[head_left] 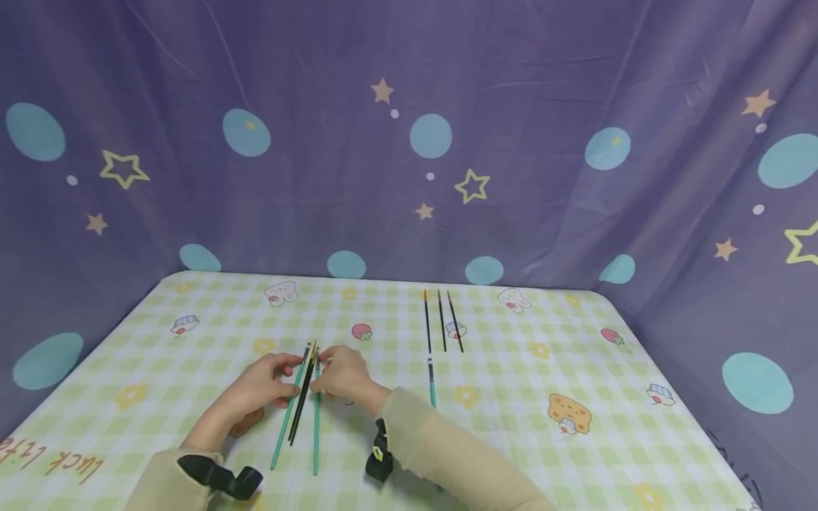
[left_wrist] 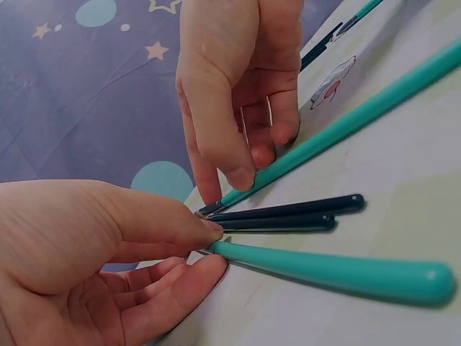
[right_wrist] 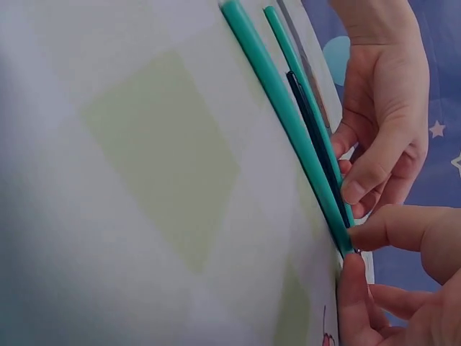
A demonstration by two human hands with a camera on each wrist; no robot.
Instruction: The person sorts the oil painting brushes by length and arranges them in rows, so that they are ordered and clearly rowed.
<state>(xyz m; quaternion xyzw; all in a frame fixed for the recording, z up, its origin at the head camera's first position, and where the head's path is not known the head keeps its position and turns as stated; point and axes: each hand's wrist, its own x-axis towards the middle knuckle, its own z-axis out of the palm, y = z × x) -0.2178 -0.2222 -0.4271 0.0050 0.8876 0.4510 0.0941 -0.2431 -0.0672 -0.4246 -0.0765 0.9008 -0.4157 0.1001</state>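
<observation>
A small group of paintbrushes lies on the tablecloth, between the two hands. My left hand [head_left: 255, 389] pinches the left teal paintbrush [head_left: 283, 429] near its bristle end, between thumb and forefinger in the left wrist view. On the other side, my right hand [head_left: 345, 372] has thumb and finger at the upper end of the right teal paintbrush [head_left: 316, 436], pinching it. Dark-handled paintbrushes [left_wrist: 288, 209] lie between the teal ones, their handle ends close together. Fingers partly hide the bristle ends.
Three thin black paintbrushes [head_left: 442, 323] lie side by side farther back, right of the hands. Nearer, another teal paintbrush [head_left: 432, 387] is partly covered by the right sleeve. A checked tablecloth [head_left: 511, 440] covers the table; a purple curtain [head_left: 319, 184] hangs behind.
</observation>
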